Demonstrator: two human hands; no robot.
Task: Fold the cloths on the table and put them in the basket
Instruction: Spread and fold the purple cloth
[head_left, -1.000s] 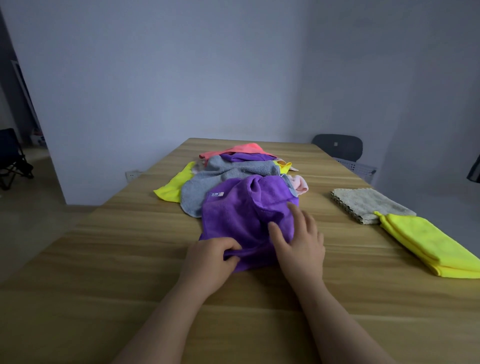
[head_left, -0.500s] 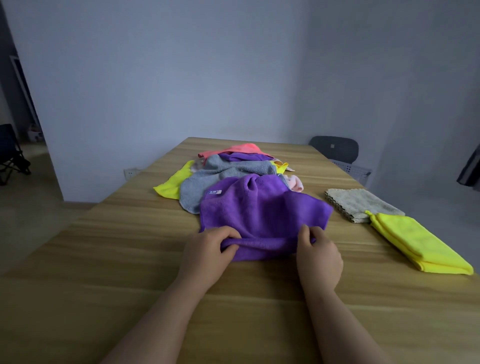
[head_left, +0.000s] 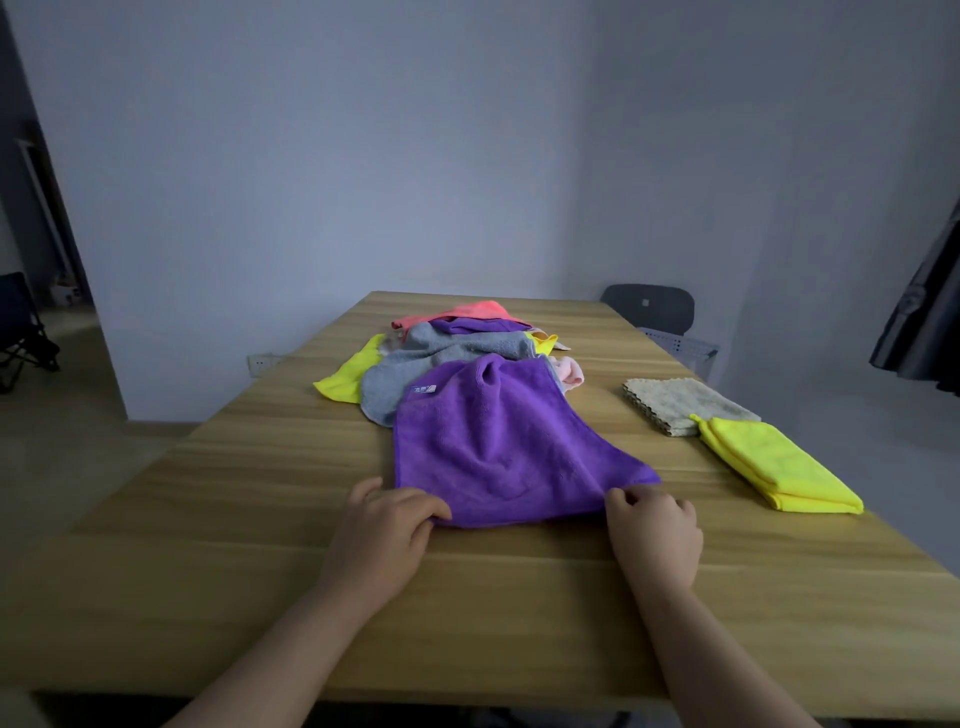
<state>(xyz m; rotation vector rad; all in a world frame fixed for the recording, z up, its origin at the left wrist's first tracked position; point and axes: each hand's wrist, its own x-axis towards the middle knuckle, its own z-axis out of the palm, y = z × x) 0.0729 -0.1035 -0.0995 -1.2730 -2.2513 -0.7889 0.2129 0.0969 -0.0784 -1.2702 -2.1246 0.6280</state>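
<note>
A purple cloth (head_left: 498, 441) lies spread on the wooden table (head_left: 234, 519), its far edge resting on a pile of unfolded cloths (head_left: 457, 348) in grey, pink, purple and yellow. My left hand (head_left: 382, 530) pinches the cloth's near left corner. My right hand (head_left: 652, 530) pinches the near right corner. At the right, a folded beige cloth (head_left: 680, 402) and a folded yellow cloth (head_left: 774, 462) lie side by side. No basket can be made out for certain.
A dark chair (head_left: 649, 309) stands past the table's far right corner, with a pale perforated object (head_left: 685, 351) beside it. A folding chair (head_left: 21, 332) sits in the doorway at the left. Bare tabletop runs along the near edge.
Both hands have pulled the purple cloth toward me and spread it flat; my right hand moved out to the right corner, and the hands are now farther apart.
</note>
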